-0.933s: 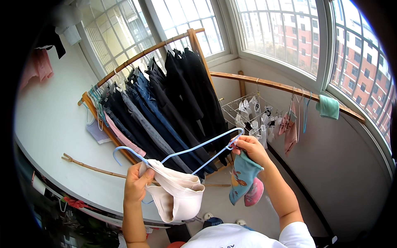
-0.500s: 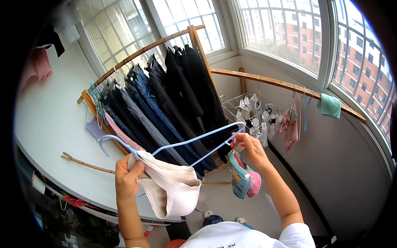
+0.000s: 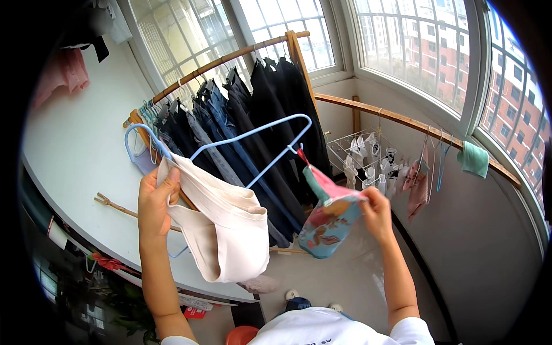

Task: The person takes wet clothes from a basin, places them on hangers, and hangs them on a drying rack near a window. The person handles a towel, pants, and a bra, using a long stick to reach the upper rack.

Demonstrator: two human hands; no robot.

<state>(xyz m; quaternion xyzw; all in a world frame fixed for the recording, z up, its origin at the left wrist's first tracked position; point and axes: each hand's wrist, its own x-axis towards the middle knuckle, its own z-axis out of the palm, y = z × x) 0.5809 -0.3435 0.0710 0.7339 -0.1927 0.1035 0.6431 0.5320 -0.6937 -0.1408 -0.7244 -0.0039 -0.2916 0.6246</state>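
Note:
My left hand (image 3: 154, 202) grips a light blue clothes hanger (image 3: 253, 131) near its hook, with a cream undergarment, seemingly briefs (image 3: 244, 241), slung over that end and pinched under the thumb. At the hanger's far corner, a red loop hangs from the small notch; it belongs to a printed blue-and-pink cloth (image 3: 328, 229) whose exact kind I cannot make out. Pinched in my right hand (image 3: 376, 211) is the right edge of this cloth, pulled out sideways. The hanger is held in mid-air, tilted, in front of the clothes rack.
Dark trousers and jeans (image 3: 270, 103) fill a wooden rack (image 3: 221, 60) ahead. To the right, a wooden pole (image 3: 397, 118) carries a sock-drying rack (image 3: 351, 144), pink cloths and a green towel (image 3: 474, 159). A forked stick (image 3: 115, 205) lies at left; barred windows stand behind.
My right hand has moved from the cloth's loop at the hanger's corner to its side edge and spread the cloth out. The hanger and undergarment have shifted slightly left.

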